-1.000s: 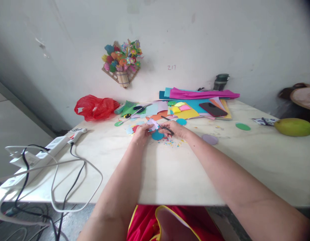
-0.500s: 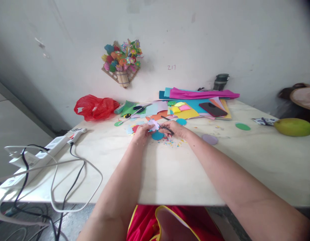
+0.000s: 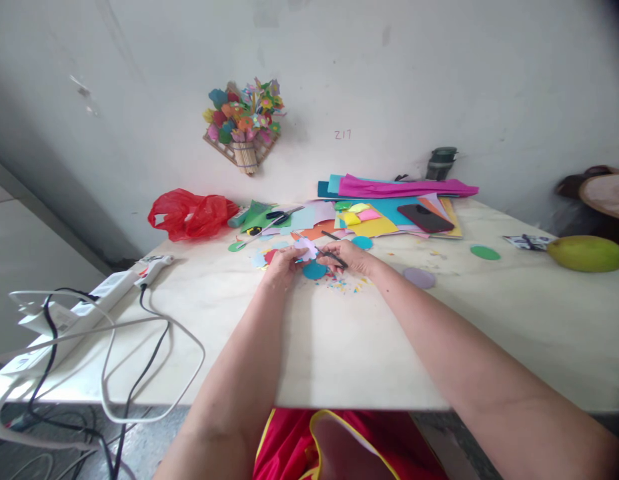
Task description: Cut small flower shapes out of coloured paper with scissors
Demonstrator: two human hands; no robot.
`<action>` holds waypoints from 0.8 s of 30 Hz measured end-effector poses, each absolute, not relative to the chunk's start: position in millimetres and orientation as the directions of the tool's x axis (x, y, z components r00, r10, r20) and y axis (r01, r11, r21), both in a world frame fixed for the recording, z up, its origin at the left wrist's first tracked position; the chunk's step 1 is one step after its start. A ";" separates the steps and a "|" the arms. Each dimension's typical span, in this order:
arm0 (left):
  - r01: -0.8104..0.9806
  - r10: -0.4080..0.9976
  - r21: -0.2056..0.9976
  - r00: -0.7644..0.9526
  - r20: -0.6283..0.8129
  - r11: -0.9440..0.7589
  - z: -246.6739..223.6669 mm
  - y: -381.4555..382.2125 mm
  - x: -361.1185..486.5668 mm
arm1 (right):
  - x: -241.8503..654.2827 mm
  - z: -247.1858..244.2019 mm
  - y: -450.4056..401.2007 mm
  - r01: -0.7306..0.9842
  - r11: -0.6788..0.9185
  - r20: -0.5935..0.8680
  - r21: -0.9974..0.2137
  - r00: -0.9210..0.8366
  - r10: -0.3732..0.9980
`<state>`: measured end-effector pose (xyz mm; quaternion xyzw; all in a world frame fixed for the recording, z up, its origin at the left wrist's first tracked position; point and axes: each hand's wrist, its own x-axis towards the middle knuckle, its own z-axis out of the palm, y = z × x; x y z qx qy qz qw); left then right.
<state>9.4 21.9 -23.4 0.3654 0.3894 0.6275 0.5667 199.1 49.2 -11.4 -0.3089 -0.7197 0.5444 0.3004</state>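
Note:
Pinched in my left hand (image 3: 284,262) is a small lilac paper flower (image 3: 306,249) with a scalloped edge. My right hand (image 3: 350,256) grips a pair of dark-handled scissors (image 3: 335,259), whose blades point left and meet the flower's right edge. Just below the flower, a blue paper circle (image 3: 315,270) lies on the table. Tiny coloured paper scraps (image 3: 343,285) are scattered under my right hand. Another blue circle (image 3: 362,243) rests beyond that hand, and a lilac circle (image 3: 418,277) sits to its right. Red and light blue paper pieces (image 3: 260,259) lie partly behind my left hand.
Coloured sheets (image 3: 379,223) and a phone (image 3: 425,219) lie at the back. A second pair of scissors (image 3: 284,215) is near a red plastic bag (image 3: 192,213). Power strips (image 3: 107,285) with loose cables occupy the left; a yellow-green fruit (image 3: 587,253) is at right.
Hardly anything differs. Both hands, the lilac flower and the scissors stay almost in the same place.

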 end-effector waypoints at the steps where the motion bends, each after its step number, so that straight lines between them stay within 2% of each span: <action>1: -0.422 0.996 0.905 -0.087 0.017 -0.052 -23.4 21.7 9.5 | 199.1 -11.8 49.7 0.118 0.220 0.099 -0.968 -0.629 0.771; 24: -0.394 0.999 0.919 -0.053 -0.005 -0.016 -22.9 20.8 12.1 | 197.8 -12.6 48.3 0.121 0.250 0.121 -0.961 -0.627 0.770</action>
